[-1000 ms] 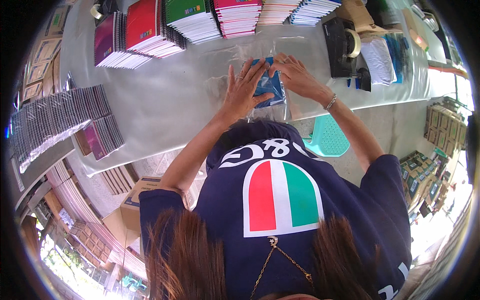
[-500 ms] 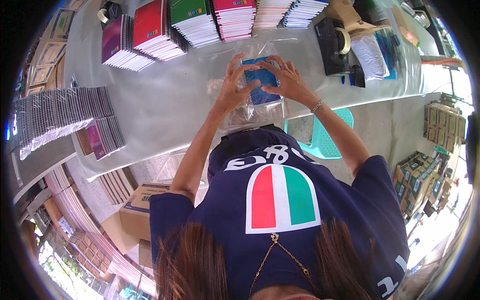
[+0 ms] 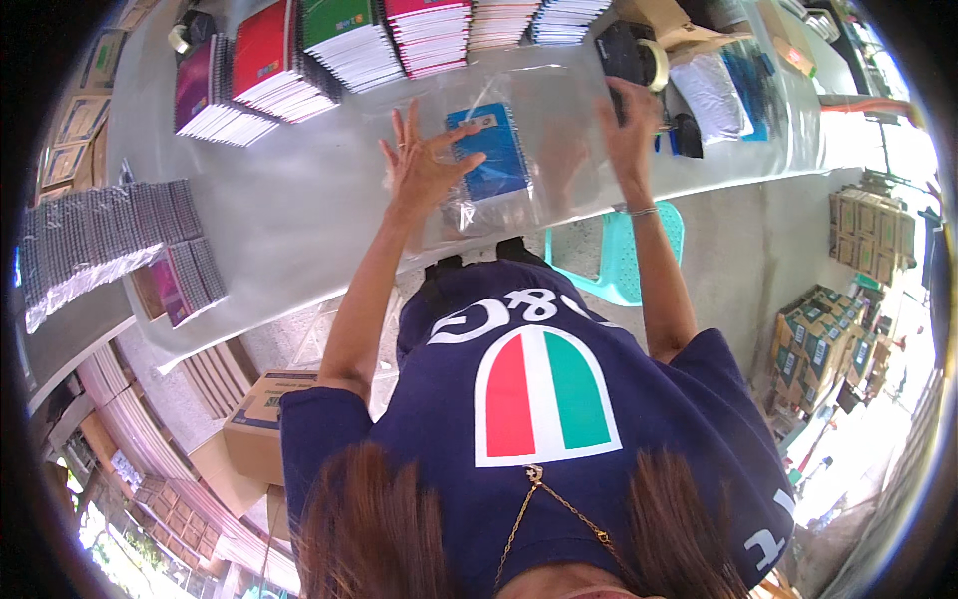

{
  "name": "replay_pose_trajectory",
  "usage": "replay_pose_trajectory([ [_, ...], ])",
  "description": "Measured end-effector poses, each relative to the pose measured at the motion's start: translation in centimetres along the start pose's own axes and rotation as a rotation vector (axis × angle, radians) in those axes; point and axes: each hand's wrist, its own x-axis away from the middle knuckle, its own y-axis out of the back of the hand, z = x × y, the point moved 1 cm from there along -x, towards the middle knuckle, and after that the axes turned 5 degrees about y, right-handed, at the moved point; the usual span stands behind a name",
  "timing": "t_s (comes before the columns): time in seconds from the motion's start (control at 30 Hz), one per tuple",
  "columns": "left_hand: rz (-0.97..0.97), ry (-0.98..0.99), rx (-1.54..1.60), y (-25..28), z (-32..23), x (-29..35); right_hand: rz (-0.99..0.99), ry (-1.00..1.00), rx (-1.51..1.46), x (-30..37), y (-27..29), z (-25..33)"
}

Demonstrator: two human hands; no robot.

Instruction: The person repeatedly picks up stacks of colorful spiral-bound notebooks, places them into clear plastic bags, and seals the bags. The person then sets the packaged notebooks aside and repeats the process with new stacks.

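A blue spiral notebook (image 3: 494,165) lies on a sheet of clear plastic film (image 3: 554,130) in front of me. My left hand (image 3: 427,165) is at the notebook's left side, fingers spread, with some fingertips reaching over its cover. To the right, my right hand (image 3: 631,135) is up beside a black tape dispenser (image 3: 621,48) carrying a roll of tape (image 3: 655,66). Its fingers are bent and apart, overlapping the dispenser's near side; whether they touch it I cannot tell.
Stacks of spiral notebooks, such as a red one (image 3: 264,50) and a green one (image 3: 337,25), line the table's far side. More wrapped notebooks (image 3: 110,235) stand at the left. A white packet (image 3: 711,95) lies right of the dispenser. A turquoise stool (image 3: 624,255) stands below the table edge.
My right hand has left the notebook and moved right to the tape dispenser. My left hand has opened wider at the notebook's left side. The whole view has shifted slightly.
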Motion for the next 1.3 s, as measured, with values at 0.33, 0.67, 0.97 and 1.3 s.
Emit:
replay_pose_trajectory([
  [0.33, -0.008, -0.035, -0.036, -0.6, 0.3, -0.2, 0.335, -0.867, -0.703, -0.2, 7.2, -13.8],
  [0.67, 0.010, 0.004, -0.022, -0.4, 0.2, 0.1, 0.328, -0.879, -1.022, 3.0, 8.8, -13.1],
  [0.97, 0.051, -0.003, -0.075, 0.0, -0.2, -0.1, 0.380, -0.606, -0.057, 7.7, 6.9, -17.0],
  [1.3, 0.061, -0.064, -0.039, 0.1, 0.7, -0.5, 0.858, -0.146, -0.639, -0.8, -4.6, 6.4],
])
